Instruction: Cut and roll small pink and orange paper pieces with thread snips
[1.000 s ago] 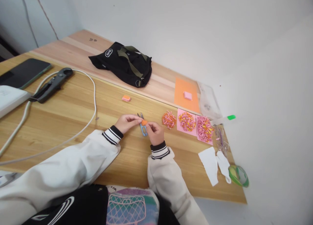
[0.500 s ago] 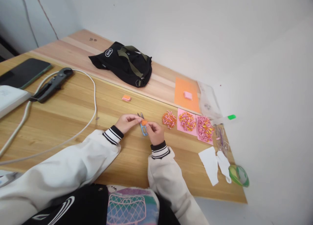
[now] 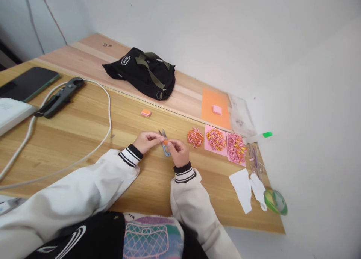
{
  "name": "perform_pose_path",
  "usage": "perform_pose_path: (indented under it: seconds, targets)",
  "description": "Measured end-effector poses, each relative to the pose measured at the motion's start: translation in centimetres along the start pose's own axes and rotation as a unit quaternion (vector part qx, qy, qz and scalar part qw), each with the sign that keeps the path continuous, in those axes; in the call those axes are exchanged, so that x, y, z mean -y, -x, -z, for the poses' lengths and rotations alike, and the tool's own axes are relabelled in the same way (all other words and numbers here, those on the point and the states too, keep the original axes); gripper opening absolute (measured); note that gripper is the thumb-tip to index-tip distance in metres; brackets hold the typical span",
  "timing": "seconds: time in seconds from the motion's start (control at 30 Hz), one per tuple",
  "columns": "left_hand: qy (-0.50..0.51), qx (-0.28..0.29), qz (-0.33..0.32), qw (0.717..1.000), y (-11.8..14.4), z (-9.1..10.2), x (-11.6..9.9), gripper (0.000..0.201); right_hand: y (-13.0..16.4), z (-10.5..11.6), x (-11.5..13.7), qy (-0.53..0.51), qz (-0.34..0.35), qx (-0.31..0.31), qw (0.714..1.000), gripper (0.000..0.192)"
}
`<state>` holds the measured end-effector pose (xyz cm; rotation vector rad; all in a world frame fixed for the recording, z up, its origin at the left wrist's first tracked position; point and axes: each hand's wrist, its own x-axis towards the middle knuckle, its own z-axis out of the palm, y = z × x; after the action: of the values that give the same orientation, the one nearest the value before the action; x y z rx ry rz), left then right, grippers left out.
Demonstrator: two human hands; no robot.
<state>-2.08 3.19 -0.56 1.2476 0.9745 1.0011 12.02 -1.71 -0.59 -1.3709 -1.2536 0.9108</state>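
My left hand point(image 3: 146, 141) and my right hand point(image 3: 179, 153) meet over the desk, fingertips pinched on a small piece of orange paper point(image 3: 166, 142) between them. Only a bit of the paper shows; the fingers cover the rest. Directly beneath lie small scissors point(image 3: 166, 150) with blue-grey handles, blades pointing away from me and partly hidden. To the right of my hands is a loose pile of orange and pink paper rolls point(image 3: 195, 137). A small stack of orange and pink paper pieces point(image 3: 146, 112) lies farther off, to the left.
Two more heaps of tiny pink, orange and yellow pieces point(image 3: 216, 139) rest on pink sheets. Beyond are an orange sheet point(image 3: 208, 105) and a black bag point(image 3: 149, 78). White paper point(image 3: 241, 189) lies right, a cable point(image 3: 109, 112), phone point(image 3: 31, 82) and black tool point(image 3: 62, 97) left.
The orange paper between my fingertips shows a smaller, narrower visible part than before. My hands have barely shifted, and the scissors remain in place.
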Motion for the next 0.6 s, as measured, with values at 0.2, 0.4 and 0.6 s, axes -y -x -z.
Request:
perform_pose_path:
  seconds: [0.2, 0.4, 0.6]
  targets:
    - [0.011, 0.006, 0.002, 1.000, 0.03, -0.01, -0.12, 0.023, -0.08, 0.07, -0.18, 0.018, 0.008, -0.009, 1.000, 0.019]
    - [0.020, 0.034, -0.013, 0.999, 0.11, 0.03, -0.15, 0.025, -0.12, 0.09, -0.12, 0.019, 0.013, -0.018, 1.000, 0.019]
    - [0.016, 0.026, -0.010, 1.000, 0.15, 0.02, -0.14, 0.025, -0.06, 0.10, -0.15, 0.025, 0.017, -0.020, 0.999, 0.017]
